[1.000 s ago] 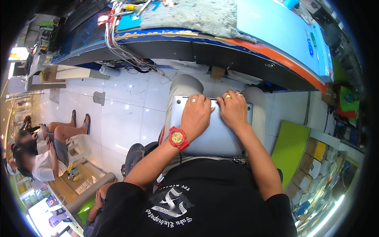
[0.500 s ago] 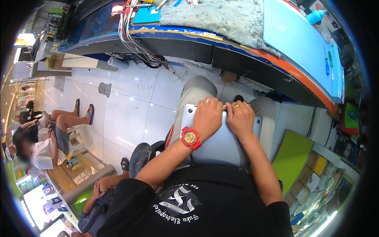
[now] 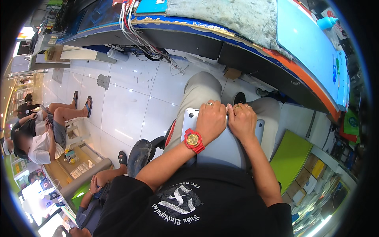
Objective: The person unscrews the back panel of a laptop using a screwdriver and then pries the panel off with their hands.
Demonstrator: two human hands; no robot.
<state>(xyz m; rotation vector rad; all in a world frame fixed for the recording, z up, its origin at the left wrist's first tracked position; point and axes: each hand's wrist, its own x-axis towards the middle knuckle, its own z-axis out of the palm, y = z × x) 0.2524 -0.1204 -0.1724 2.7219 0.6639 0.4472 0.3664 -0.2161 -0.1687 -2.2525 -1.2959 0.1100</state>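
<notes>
Head view: both hands pressed on silver laptop (image 3: 221, 148) lying closed across the lap. Left hand (image 3: 211, 120), red watch (image 3: 194, 140) on wrist, fingers curled over the far edge; right hand (image 3: 241, 120) just beside it, touching, same curl. Fingertips hidden past the edge, so can't tell if they pinch anything or only press. Risk, my guess: laptop rests on knees w/o support, could slide off fwd onto the tiled floor (image 3: 130, 106) if pushed hard. Bench (image 3: 244, 43) edge close above knees, cables (image 3: 146, 43) hanging left. Green board (image 3: 290, 158) at right. Open floor to the left; seated person (image 3: 39, 134) well apart.
</notes>
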